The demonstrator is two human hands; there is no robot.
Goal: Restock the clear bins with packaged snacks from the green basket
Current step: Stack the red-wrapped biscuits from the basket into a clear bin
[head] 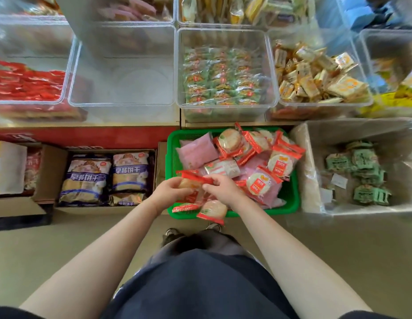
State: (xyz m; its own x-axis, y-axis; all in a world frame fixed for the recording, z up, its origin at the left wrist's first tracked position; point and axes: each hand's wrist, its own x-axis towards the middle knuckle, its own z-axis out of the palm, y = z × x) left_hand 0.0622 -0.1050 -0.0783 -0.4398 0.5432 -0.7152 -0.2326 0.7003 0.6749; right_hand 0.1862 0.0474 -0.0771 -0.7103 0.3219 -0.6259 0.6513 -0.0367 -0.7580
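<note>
The green basket [290, 199] stands on the floor below the shelf, heaped with red-edged rice cracker packets [279, 161] and pink packets [195, 151]. My left hand [171, 191] and my right hand [220, 186] meet over the basket's near left corner. Together they grip a bunch of red-edged cracker packets [193, 180], some hanging below my hands. On the shelf above stands an empty clear bin [122, 74]. To its right is a clear bin of green-wrapped snacks [223, 77].
A bin of red packets [27, 84] sits at the left, a bin of orange-and-cream packets [315, 77] at the right. On the floor are cardboard boxes with blue biscuit bags [90, 178] and a plastic-lined box of green packets [361, 171]. My feet stand just before the basket.
</note>
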